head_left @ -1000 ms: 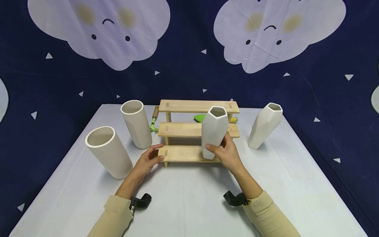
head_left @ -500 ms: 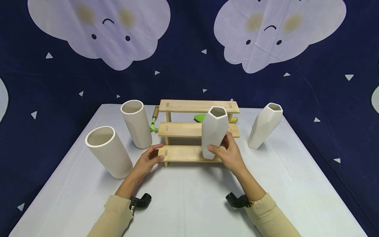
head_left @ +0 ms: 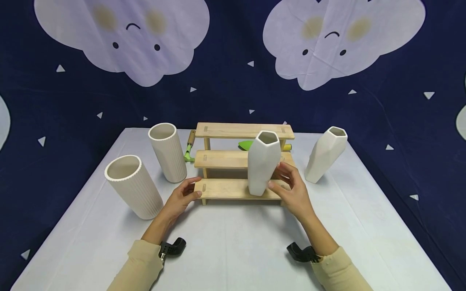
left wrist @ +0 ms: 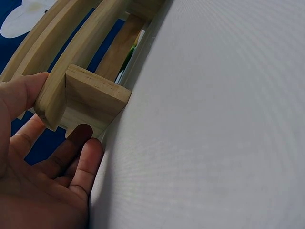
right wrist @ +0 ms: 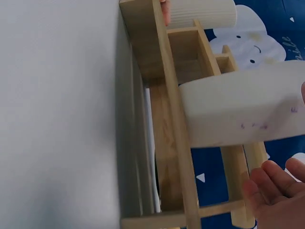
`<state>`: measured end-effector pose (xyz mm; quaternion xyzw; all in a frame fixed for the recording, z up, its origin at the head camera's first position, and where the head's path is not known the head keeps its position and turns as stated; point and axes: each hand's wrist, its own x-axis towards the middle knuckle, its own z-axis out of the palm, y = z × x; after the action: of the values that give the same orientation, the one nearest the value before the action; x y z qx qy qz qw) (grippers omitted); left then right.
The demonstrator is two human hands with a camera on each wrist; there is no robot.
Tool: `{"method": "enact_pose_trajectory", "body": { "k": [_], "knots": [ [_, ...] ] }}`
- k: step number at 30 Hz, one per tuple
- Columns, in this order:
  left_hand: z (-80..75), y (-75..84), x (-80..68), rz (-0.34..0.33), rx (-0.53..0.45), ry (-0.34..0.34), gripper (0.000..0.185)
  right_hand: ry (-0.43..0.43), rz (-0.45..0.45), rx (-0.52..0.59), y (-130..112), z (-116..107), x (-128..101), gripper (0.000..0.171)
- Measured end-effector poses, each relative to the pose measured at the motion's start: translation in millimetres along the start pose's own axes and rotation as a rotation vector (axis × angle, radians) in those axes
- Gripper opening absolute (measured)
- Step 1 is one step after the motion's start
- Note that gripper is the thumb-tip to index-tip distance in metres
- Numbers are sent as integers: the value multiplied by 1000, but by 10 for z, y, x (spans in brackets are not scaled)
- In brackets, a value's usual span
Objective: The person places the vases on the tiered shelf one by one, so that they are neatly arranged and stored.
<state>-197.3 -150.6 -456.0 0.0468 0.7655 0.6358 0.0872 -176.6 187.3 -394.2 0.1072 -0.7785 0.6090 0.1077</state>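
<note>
A white faceted vase (head_left: 263, 163) stands upright on the lowest board of a three-tier wooden shelf (head_left: 225, 188), right of its middle. My right hand (head_left: 295, 196) is just right of the vase with its fingers loosely spread. In the right wrist view the fingers (right wrist: 269, 183) are apart from the vase (right wrist: 238, 112), and a thumb tip sits near its upper side. My left hand (head_left: 178, 202) grips the left end of the lowest board between thumb and index finger, while the other fingers (left wrist: 86, 167) are under the board's end, beside the leg.
Two ribbed white vases (head_left: 134, 188) (head_left: 168, 152) stand left of the shelf. Another faceted vase (head_left: 325, 154) is to the right. Behind the shelf lie a green garden tool with a wooden handle (head_left: 191, 138) and a green blade (head_left: 245, 145), partly hidden. A white cloth covers the table (head_left: 225, 250).
My right hand has let go of the vase and drawn off to the right, its fingers opening. The vase stays on the lowest board, and my left hand has not moved.
</note>
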Motion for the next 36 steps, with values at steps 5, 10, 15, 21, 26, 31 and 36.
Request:
{"method": "enact_pose_trajectory", "body": {
  "k": [5, 10, 15, 21, 26, 31, 36],
  "knots": [
    [2, -4, 4, -5, 3, 4, 51, 27, -5, -49, 74, -75, -53, 65],
    [2, -2, 2, -6, 0, 4, 51, 51, -1, -113, 135, -149, -97, 62],
    [1, -3, -3, -5, 0, 3, 52, 69, 22, -196, 230, -211, -97, 57],
    [1, -10, -3, 0, -4, 1, 52, 87, 45, -226, 319, -242, -90, 56],
    [2, -11, 5, -3, 1, 9, 53, 68, 65, -233, 360, -264, -85, 56],
    [-2, -14, 4, 7, 10, 8, 53, 35, 123, -239, 392, -278, -79, 58],
    [-4, -21, 1, 17, 0, 2, 52, 15, 176, -263, 426, -290, -77, 58]
  ]
}}
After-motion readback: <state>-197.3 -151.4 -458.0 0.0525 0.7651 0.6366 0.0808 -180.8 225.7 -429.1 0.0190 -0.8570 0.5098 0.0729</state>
